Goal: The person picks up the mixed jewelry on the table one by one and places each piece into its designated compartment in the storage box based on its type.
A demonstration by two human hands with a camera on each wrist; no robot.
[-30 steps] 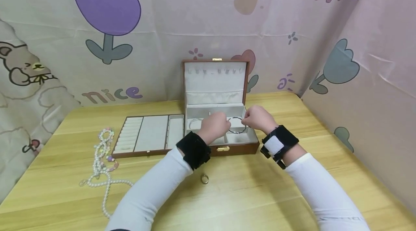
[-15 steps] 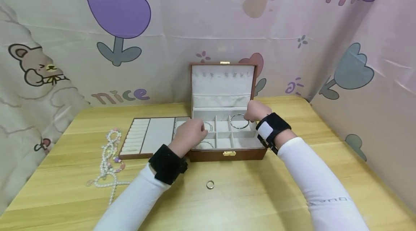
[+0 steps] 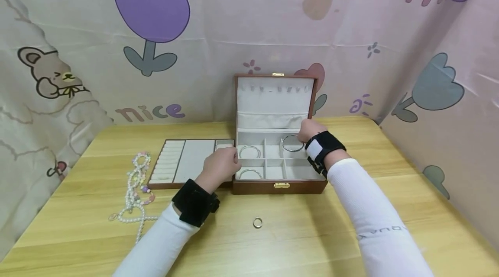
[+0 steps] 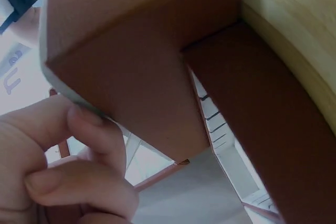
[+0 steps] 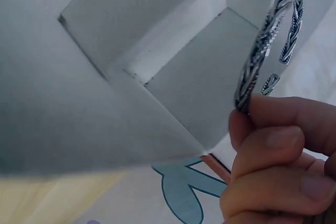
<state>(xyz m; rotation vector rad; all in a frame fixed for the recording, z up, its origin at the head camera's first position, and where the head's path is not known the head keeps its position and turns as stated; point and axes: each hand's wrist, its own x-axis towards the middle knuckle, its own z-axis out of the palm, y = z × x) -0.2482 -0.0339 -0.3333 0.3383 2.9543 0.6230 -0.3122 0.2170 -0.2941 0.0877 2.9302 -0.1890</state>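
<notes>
My right hand [image 3: 309, 129] pinches a silver braided cuff bracelet [image 5: 257, 51] between thumb and index finger. In the head view the bracelet [image 3: 291, 151] hangs over the back right compartment of a brown jewelry box [image 3: 253, 188] with its lid raised. Thin bangles lie in two left compartments: one at the back [image 3: 249, 146], one at the front [image 3: 250, 170]. Beside the box's left wall is my left hand [image 3: 220, 163], its fingers loosely curled with nothing held. In the left wrist view a fingertip lies close to the box rim; contact is unclear.
A ring tray [image 3: 199, 160] with padded rolls lies left of the box. Further left, bead and pearl strands [image 3: 134, 199] lie in a tangle. A ring [image 3: 257, 223] sits on the wooden table [image 3: 304, 246] in front. A patterned cloth [image 3: 218, 17] hangs behind.
My left hand has let go of the bracelet and moved left to the box's edge. The right hand keeps the bracelet over the back right compartment. The head view has shifted slightly.
</notes>
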